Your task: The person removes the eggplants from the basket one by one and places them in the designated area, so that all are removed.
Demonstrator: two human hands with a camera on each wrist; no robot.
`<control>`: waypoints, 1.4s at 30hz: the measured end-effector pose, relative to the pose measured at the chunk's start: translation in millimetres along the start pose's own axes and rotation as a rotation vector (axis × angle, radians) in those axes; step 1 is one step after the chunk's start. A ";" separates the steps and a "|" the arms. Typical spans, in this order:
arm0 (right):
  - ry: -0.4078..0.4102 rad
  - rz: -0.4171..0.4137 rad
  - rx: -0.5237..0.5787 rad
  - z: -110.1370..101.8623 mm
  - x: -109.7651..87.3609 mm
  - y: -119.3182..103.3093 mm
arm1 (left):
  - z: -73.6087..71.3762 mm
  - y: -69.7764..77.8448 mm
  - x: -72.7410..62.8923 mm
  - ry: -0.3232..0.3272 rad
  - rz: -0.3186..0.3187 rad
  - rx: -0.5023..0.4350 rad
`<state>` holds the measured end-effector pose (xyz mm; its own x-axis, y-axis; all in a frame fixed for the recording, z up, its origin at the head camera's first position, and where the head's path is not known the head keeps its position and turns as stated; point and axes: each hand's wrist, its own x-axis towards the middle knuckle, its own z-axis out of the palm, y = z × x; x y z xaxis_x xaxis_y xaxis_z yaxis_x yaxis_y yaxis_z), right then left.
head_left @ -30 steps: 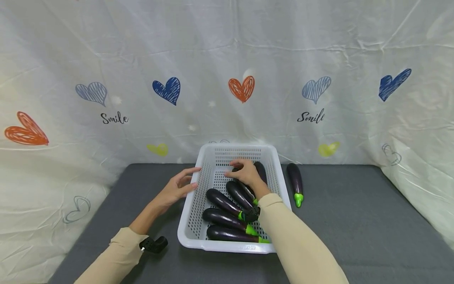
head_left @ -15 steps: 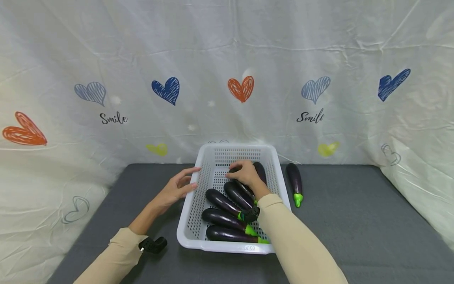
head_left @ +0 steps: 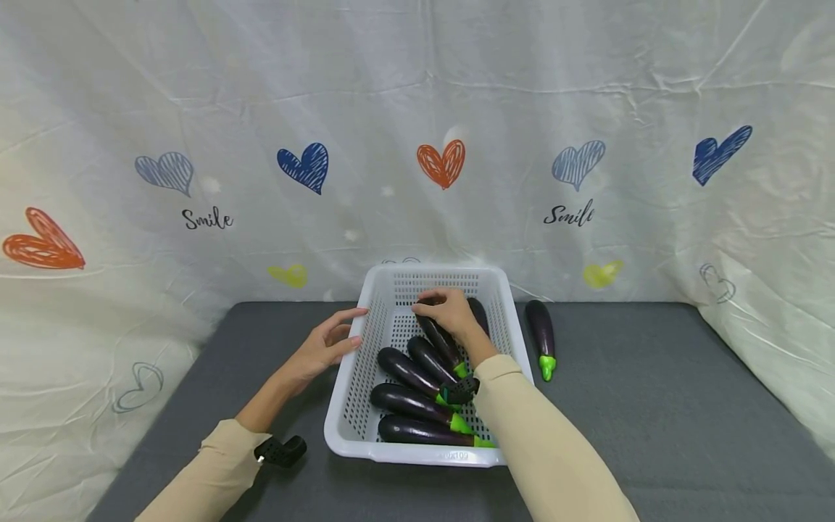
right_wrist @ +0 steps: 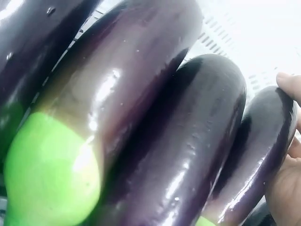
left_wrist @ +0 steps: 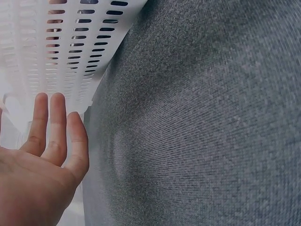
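Note:
A white perforated plastic basket (head_left: 335,413) stands mid-table in the head view, with several dark purple, green-stemmed eggplants inside. My right hand (head_left: 453,315) reaches in and grips the rounded end of an eggplant (head_left: 439,339), thumb on the near side. In the right wrist view that eggplant (right_wrist: 263,146) lies against the fingers, beside another eggplant (right_wrist: 188,127). My left hand (head_left: 318,354) is at the basket's left rim, fingertips and thumb touching it. The left wrist view shows three of its fingers (left_wrist: 57,120) extended along the slotted wall (left_wrist: 70,42).
One eggplant (head_left: 541,332) lies on the grey tablecloth (head_left: 652,406) just right of the basket. Another eggplant (head_left: 479,315) sits along the basket's right wall, partly behind the right hand. A white curtain (head_left: 391,109) with printed hearts hangs behind the table.
My right hand has shifted slightly left and away, drawing the gripped eggplant into fuller view. The neighbouring eggplant has slid a little left. My left hand stays at the rim.

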<state>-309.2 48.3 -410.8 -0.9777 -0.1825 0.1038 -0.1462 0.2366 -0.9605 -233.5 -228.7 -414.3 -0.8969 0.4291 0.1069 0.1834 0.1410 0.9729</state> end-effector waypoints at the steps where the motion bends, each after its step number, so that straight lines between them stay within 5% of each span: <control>1: 0.001 0.008 0.005 -0.3 -0.1 -0.1 | 0.1 -0.1 -0.1 0.000 -0.002 0.000; 26: -0.041 0.010 0.017 -1.4 -2.4 -7.2 | 0.5 1.2 0.8 0.000 -0.016 0.012; 42: -0.031 0.092 0.024 -4.9 -4.0 -14.6 | 2.8 1.3 0.0 0.006 -0.023 0.028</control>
<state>-303.9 50.2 -395.9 -0.9816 -0.1908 0.0067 -0.0516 0.2312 -0.9715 -232.1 -226.0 -413.6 -0.9034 0.4201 0.0861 0.1739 0.1755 0.9690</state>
